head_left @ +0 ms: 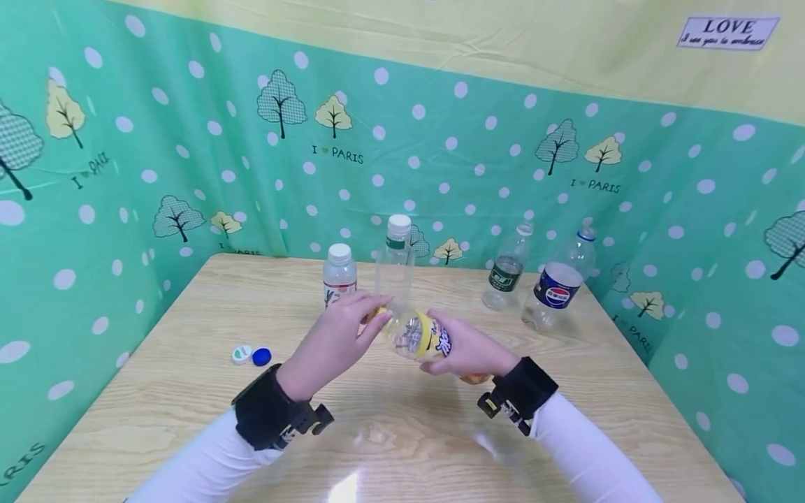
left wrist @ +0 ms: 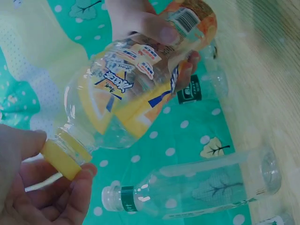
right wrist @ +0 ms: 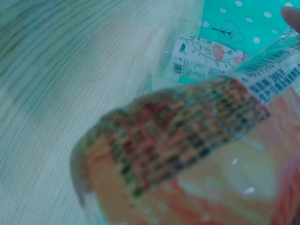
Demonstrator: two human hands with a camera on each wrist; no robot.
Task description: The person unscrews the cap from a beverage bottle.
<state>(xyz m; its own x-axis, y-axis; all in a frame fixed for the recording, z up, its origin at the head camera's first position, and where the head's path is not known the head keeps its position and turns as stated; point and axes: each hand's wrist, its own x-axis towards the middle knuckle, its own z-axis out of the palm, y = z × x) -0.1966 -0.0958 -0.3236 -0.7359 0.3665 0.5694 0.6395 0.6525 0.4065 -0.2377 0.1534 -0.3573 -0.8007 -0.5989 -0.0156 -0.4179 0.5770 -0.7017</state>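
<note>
A clear plastic drink bottle (head_left: pixel 411 334) with a yellow and orange label is held tilted over the table, neck to the left. My right hand (head_left: pixel 462 344) grips it round its lower body. At the neck end, my left hand (head_left: pixel 342 334) pinches the yellow cap (left wrist: pixel 62 159) between thumb and fingers. The cap sits right at the bottle's mouth, beside a yellow ring on the neck. In the right wrist view the bottle's orange base (right wrist: pixel 178 154) fills the foreground, and only a fingertip of the right hand shows at the upper right edge.
Behind the hands stand a white-capped bottle (head_left: pixel 339 272) and a tall clear bottle (head_left: pixel 395 269). A green-labelled bottle (head_left: pixel 505 272) and a Pepsi bottle (head_left: pixel 558 285) stand at the back right. A white cap (head_left: pixel 242 354) and a blue cap (head_left: pixel 261 357) lie on the left of the wooden table (head_left: pixel 157 398).
</note>
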